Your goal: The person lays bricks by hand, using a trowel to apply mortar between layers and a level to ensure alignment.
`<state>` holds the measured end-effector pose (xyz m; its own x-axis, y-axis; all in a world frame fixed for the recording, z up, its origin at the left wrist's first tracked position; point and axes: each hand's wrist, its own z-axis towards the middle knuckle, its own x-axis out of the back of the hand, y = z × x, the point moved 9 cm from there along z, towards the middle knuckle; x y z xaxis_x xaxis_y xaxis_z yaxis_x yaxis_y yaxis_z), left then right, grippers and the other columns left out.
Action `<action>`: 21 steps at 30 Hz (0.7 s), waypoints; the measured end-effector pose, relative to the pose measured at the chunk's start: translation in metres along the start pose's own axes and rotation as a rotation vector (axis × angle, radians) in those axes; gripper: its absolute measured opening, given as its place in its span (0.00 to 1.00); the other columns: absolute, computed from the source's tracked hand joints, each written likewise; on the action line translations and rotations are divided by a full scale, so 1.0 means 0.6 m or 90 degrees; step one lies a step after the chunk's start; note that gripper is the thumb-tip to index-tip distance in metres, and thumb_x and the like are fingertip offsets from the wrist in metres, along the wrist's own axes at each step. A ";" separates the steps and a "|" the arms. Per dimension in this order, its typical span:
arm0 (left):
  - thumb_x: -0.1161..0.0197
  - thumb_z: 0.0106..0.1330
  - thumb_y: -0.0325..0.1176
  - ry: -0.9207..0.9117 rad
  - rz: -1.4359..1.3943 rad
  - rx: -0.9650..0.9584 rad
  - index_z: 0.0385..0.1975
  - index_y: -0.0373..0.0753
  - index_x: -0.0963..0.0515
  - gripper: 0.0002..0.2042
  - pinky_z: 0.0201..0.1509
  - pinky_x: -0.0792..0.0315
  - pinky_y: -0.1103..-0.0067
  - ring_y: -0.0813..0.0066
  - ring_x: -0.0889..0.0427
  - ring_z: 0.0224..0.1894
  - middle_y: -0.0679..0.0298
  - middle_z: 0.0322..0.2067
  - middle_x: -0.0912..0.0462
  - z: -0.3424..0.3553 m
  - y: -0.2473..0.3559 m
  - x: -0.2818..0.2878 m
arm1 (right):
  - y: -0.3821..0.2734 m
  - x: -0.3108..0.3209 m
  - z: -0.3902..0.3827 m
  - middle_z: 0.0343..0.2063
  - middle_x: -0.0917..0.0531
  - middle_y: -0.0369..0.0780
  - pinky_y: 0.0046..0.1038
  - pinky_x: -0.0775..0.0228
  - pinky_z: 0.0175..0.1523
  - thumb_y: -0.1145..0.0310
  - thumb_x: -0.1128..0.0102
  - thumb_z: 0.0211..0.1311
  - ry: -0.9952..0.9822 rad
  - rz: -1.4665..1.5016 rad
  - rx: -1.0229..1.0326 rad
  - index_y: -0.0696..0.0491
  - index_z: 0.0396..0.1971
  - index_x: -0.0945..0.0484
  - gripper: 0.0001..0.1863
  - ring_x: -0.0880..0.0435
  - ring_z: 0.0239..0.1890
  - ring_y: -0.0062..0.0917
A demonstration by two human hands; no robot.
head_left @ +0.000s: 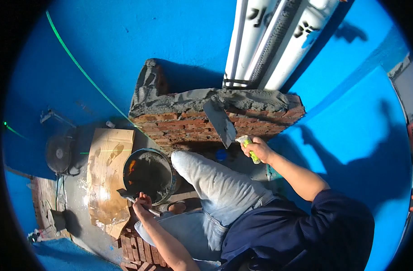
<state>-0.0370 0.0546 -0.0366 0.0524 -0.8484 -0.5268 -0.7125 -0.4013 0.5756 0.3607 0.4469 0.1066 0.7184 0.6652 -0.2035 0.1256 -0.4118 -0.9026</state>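
Note:
A low red brick wall (184, 124) stands before me, its top spread with wet grey mortar (179, 103). My right hand (259, 150) grips the yellow-green handle of a trowel (220, 123), whose grey blade reaches the mortar at the wall's upper edge. On the other side, my left hand (142, 204) is closed around a slim tool (156, 212) with a dark head, too small to name surely. That tool is beside a round bucket of mortar (151, 174), near its lower rim.
White pipes (256, 40) rise behind the wall against blue-coated walls. A stained board (108, 167) lies left of the bucket, with stacked bricks (139, 249) below. A round fan-like object (59, 152) stands farther left. A green line of light (75, 61) crosses the blue wall.

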 end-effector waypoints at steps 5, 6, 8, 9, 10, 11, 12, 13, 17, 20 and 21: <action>0.54 0.42 0.17 -0.015 0.024 0.018 0.26 0.34 0.27 0.12 0.40 0.23 0.73 0.66 0.22 0.31 0.58 0.32 0.20 0.005 -0.008 0.014 | -0.003 0.080 -0.040 0.21 0.26 0.34 0.20 0.38 0.28 0.73 0.48 0.52 0.045 -0.058 0.043 0.58 0.28 0.27 0.05 0.29 0.21 0.18; 0.54 0.42 0.17 -0.037 0.031 0.024 0.26 0.34 0.27 0.12 0.40 0.23 0.74 0.67 0.21 0.31 0.58 0.33 0.20 0.000 -0.014 0.007 | -0.014 0.090 -0.055 0.20 0.27 0.34 0.20 0.38 0.28 0.73 0.49 0.53 0.047 -0.100 0.053 0.56 0.27 0.26 0.04 0.29 0.21 0.17; 0.54 0.42 0.18 -0.061 0.050 0.021 0.25 0.34 0.26 0.11 0.41 0.23 0.75 0.68 0.20 0.32 0.58 0.33 0.19 -0.010 -0.015 -0.002 | -0.030 0.115 -0.080 0.20 0.27 0.33 0.20 0.39 0.28 0.73 0.49 0.54 0.061 -0.115 0.079 0.56 0.27 0.27 0.03 0.30 0.21 0.16; 0.53 0.42 0.18 -0.060 0.051 0.014 0.23 0.35 0.28 0.09 0.41 0.22 0.75 0.68 0.20 0.32 0.58 0.33 0.19 -0.008 -0.014 0.000 | -0.043 0.125 -0.093 0.20 0.27 0.33 0.20 0.39 0.28 0.73 0.49 0.54 0.060 -0.135 0.107 0.55 0.26 0.27 0.03 0.30 0.21 0.16; 0.53 0.42 0.18 -0.061 0.059 0.014 0.20 0.35 0.29 0.07 0.40 0.22 0.75 0.68 0.20 0.32 0.59 0.34 0.18 -0.008 -0.014 0.003 | -0.033 0.150 -0.097 0.19 0.28 0.32 0.20 0.39 0.28 0.72 0.50 0.55 0.058 -0.162 0.107 0.55 0.28 0.27 0.04 0.30 0.21 0.15; 0.53 0.42 0.19 -0.059 0.062 0.010 0.17 0.36 0.30 0.06 0.40 0.22 0.75 0.68 0.20 0.32 0.59 0.34 0.18 -0.008 -0.011 0.011 | -0.032 0.161 -0.104 0.19 0.28 0.32 0.21 0.38 0.27 0.73 0.50 0.55 0.078 -0.120 0.115 0.55 0.29 0.27 0.04 0.31 0.21 0.15; 0.52 0.42 0.19 -0.054 0.065 0.006 0.15 0.37 0.31 0.05 0.40 0.22 0.75 0.68 0.20 0.32 0.59 0.34 0.18 -0.006 -0.012 0.013 | -0.027 0.185 -0.112 0.20 0.28 0.32 0.21 0.38 0.27 0.73 0.50 0.55 0.096 -0.125 0.108 0.55 0.30 0.26 0.04 0.31 0.21 0.15; 0.52 0.42 0.20 -0.030 0.065 0.016 0.14 0.37 0.32 0.04 0.40 0.22 0.75 0.69 0.20 0.32 0.59 0.34 0.18 -0.004 -0.015 0.020 | -0.022 0.209 -0.121 0.20 0.28 0.32 0.21 0.38 0.27 0.73 0.49 0.56 0.113 -0.130 0.101 0.55 0.31 0.26 0.05 0.31 0.21 0.16; 0.51 0.41 0.19 -0.056 0.102 0.015 0.22 0.33 0.26 0.08 0.40 0.22 0.76 0.70 0.20 0.31 0.59 0.33 0.18 -0.001 -0.018 0.017 | -0.014 0.293 -0.158 0.22 0.27 0.34 0.21 0.37 0.27 0.74 0.47 0.58 0.181 -0.113 0.068 0.57 0.36 0.25 0.07 0.30 0.22 0.17; 0.52 0.41 0.19 -0.044 0.084 0.035 0.29 0.28 0.24 0.14 0.38 0.22 0.78 0.69 0.19 0.31 0.59 0.34 0.18 0.000 -0.017 0.024 | -0.028 0.351 -0.181 0.22 0.25 0.33 0.21 0.36 0.28 0.74 0.43 0.52 0.199 -0.246 0.075 0.56 0.35 0.24 0.09 0.28 0.23 0.16; 0.52 0.40 0.19 -0.022 0.073 0.043 0.31 0.27 0.24 0.15 0.38 0.22 0.78 0.69 0.19 0.31 0.59 0.34 0.17 -0.005 -0.023 0.018 | -0.035 0.368 -0.190 0.22 0.25 0.33 0.21 0.36 0.28 0.73 0.42 0.51 0.210 -0.291 0.058 0.55 0.35 0.24 0.10 0.28 0.23 0.16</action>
<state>-0.0245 0.0497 -0.0485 -0.0557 -0.8746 -0.4816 -0.7575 -0.2772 0.5911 0.5947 0.5314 0.1240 0.7824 0.5276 0.3310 0.4242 -0.0622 -0.9034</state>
